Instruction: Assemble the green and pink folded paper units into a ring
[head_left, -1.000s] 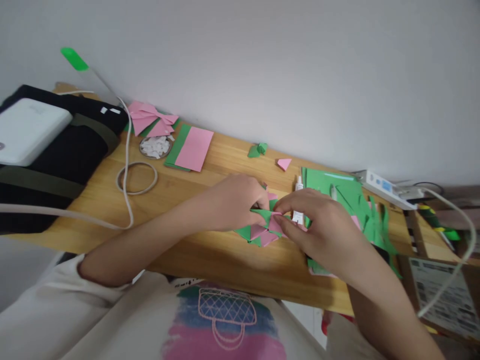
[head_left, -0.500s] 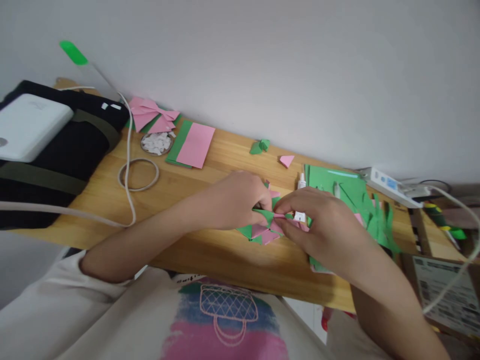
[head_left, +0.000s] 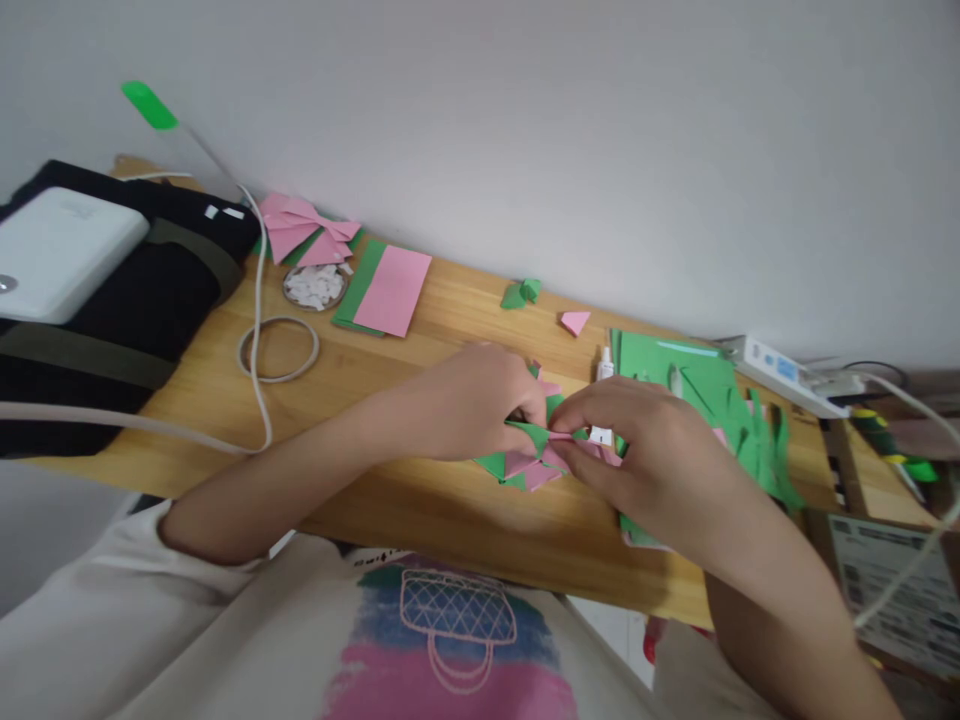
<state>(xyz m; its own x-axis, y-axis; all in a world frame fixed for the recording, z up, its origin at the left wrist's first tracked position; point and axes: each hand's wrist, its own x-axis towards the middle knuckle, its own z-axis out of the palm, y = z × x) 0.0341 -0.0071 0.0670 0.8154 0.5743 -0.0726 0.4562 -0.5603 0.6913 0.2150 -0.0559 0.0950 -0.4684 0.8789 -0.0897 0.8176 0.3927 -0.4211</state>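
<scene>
Between my two hands is a folded piece of green and pink paper (head_left: pixel 534 434). My left hand (head_left: pixel 491 402) pinches its green left part between thumb and fingers. With thumb and forefinger my right hand (head_left: pixel 637 435) grips the narrow pink part, fingertips close to the left ones. Under the hands, partly hidden, lie more folded green and pink paper pieces (head_left: pixel 531 474) on the wooden table (head_left: pixel 375 400). A small white tube (head_left: pixel 604 364) stands out behind my right hand.
Pink and green sheets (head_left: pixel 397 290), a dish of white scraps (head_left: pixel 315 287) and pink folded paper (head_left: pixel 307 225) are at the back left. Green paper (head_left: pixel 667 355) and a power strip (head_left: pixel 780 375) lie right. A white cable (head_left: pixel 259 300) crosses the left side, near a black bag (head_left: pixel 187 330).
Both hands keep their pinch on the folded paper almost unmoved. The whole view has shifted very slightly.
</scene>
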